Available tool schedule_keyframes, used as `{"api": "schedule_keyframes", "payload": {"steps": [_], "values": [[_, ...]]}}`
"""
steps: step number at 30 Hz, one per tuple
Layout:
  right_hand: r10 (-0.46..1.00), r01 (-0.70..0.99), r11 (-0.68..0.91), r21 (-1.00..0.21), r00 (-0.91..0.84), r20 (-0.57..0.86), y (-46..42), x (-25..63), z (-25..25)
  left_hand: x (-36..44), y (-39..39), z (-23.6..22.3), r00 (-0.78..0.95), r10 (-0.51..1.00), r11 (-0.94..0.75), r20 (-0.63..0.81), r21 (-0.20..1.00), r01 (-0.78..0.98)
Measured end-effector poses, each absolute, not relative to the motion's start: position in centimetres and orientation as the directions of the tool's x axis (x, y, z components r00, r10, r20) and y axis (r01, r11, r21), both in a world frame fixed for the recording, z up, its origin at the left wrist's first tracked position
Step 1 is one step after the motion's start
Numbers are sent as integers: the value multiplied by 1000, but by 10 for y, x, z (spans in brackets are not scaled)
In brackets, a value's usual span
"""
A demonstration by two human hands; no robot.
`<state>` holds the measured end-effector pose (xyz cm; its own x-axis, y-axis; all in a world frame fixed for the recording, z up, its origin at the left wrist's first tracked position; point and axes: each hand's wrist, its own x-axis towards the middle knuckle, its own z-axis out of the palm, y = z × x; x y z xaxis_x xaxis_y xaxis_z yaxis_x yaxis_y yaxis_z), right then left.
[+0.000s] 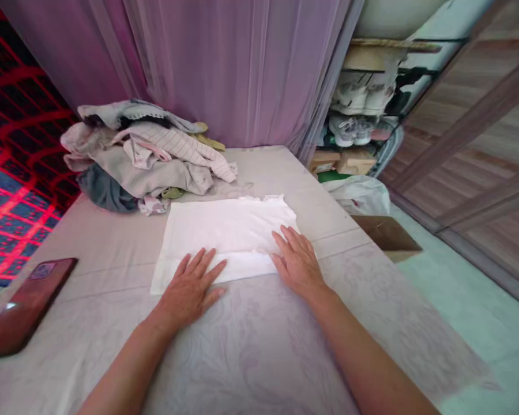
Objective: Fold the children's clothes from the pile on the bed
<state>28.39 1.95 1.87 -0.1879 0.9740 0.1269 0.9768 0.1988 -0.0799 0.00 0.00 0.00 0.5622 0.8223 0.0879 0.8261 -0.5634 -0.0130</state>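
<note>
1. White cloth (225,225) lies beneath and beyond the fingertips.
2. Left hand (184,297), right hand (301,266): fingers spread, laid flat, gripping nothing.
3. Probably light, limp; best pinched at corners outside the fingers.

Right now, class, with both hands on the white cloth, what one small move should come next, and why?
I would probably slide the right hand gently toward the far right corner to smooth the cloth: creases show there, and the right fingers already lie just nearer. The left hand, resting on the near edge, could steady it.
</note>
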Motion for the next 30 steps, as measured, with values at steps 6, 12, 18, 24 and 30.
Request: {"api": "schedule_keyframes", "payload": {"steps": [6, 12, 18, 24, 30], "values": [[993, 991, 120, -58, -121, -5, 25, 286, 1, -3, 2, -2, 502, 859, -506, 100, 9, 863], [976, 982, 180, -54, -172, 131, 22, 290, 3, -3, 3, -1, 391, 915, -394, 98, 8, 919], [877, 913, 403, -66, -365, 311, 9, 250, 28, 3, 1, 6, 358, 931, -362, 71, 59, 930], [928, 921, 366, -135, -372, -24, 13, 209, 16, 6, 0, 5, 321, 946, -324, 48, 108, 940], [939, 934, 317, -163, -334, -87, 24, 222, 21, 8, -1, 10, 319, 947, -319, 23, 138, 938]]}}
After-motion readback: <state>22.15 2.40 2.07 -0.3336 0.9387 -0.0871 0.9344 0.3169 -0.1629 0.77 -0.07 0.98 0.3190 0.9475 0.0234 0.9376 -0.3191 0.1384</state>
